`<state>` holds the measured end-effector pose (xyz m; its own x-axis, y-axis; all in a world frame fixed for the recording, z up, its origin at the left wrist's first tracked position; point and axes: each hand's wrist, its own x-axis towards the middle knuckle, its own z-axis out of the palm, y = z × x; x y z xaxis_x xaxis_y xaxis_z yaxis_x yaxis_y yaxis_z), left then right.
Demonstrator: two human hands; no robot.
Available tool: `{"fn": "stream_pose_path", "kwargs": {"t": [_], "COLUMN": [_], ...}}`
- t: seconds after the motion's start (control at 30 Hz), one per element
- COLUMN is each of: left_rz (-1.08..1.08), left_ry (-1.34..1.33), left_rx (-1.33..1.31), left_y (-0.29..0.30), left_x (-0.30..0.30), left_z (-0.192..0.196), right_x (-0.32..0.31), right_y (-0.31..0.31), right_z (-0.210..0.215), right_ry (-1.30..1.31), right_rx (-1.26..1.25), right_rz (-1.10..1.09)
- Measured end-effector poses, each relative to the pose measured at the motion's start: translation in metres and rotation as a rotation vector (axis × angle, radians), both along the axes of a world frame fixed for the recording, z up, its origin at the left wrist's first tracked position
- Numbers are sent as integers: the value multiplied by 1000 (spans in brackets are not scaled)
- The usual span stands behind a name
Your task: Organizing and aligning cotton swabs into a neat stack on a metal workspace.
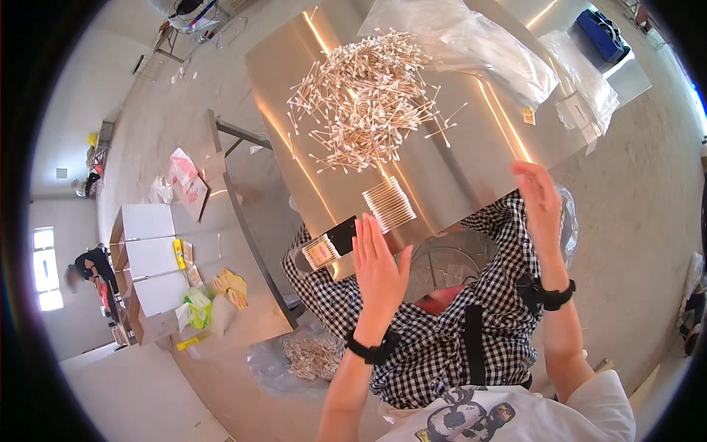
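Note:
My left hand (379, 265) is raised with flat, spread fingers, palm toward the table edge, and holds nothing. My right hand (539, 200) is also raised and empty, fingers loosely apart, at the near right edge of the steel table (471, 147). Both wrists wear black bands. A large loose pile of cotton swabs (364, 96) lies on the table's middle. A neat bundle of aligned swabs (389, 204) lies just beyond my left hand. A small clear box of swabs (320, 253) sits at the table's near left corner beside a black block (342, 234).
Clear plastic bags (479, 40) lie on the table's far side, with a blue crate (600, 33) beyond. A bag of swabs (309, 357) rests on the floor. A side table (250, 309) at left carries white boxes and packets. Another person (88, 265) is far left.

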<state>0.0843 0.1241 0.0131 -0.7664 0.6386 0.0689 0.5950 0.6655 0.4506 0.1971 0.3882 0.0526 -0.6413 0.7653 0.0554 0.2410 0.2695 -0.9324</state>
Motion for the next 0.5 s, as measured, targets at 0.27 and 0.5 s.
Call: {"fn": "stream_pose_path", "kwargs": {"t": [0.27, 0.5], "left_rz": [-39, -29], "left_ry": [212, 199], "left_rx": [-62, -49], "left_y": [38, 44], "left_x": [-33, -34], "left_z": [-54, -62], "right_x": [-81, -97], "right_y": [-75, -81], "right_z": [-36, -91], "right_ry": [89, 146], "right_rx": [-12, 186], "right_rz": [300, 324]}}
